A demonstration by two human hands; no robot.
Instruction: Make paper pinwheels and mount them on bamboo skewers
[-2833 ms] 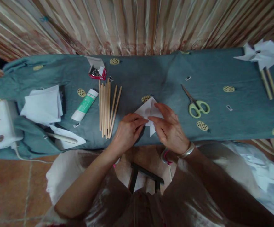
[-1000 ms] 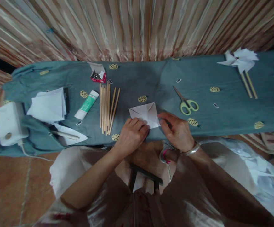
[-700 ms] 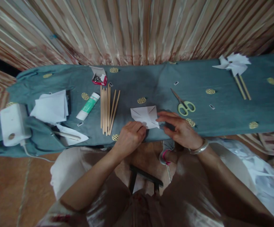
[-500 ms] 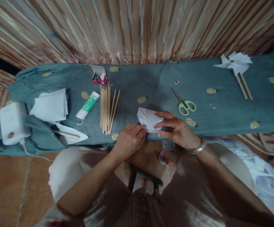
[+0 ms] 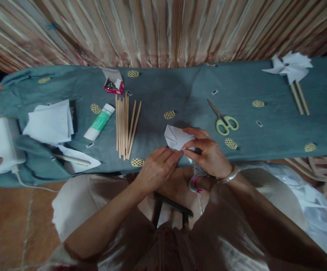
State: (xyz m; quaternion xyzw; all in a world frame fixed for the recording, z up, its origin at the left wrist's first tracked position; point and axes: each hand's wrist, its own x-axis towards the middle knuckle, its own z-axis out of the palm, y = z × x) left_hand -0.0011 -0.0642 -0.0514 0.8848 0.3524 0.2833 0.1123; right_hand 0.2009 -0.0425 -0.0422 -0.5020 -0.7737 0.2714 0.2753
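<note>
A white piece of paper point(image 5: 172, 136) with crease lines lies at the table's near edge, partly hidden under my fingers. My left hand point(image 5: 160, 163) is closed, its fingertips pressed on the paper's near edge. From the other side, my right hand point(image 5: 204, 150) pinches the paper between thumb and fingers, close to the left fingertips. To the right lie scissors point(image 5: 224, 122) with light green handles. Several wooden sticks point(image 5: 125, 128) are laid out left of the paper.
A glue tube point(image 5: 99, 122), a red box of small metal pieces point(image 5: 114, 83), a paper stack point(image 5: 49, 122), a knife-like tool point(image 5: 73, 160) on paper and a white corded device point(image 5: 1, 145) are at left. White pinwheels point(image 5: 290, 67) on sticks lie far right. A curtain point(image 5: 163, 34) hangs behind.
My left hand has moved right along the paper's near edge, towards my right thumb. My right fingers have closed in on the paper. The view has shifted slightly.
</note>
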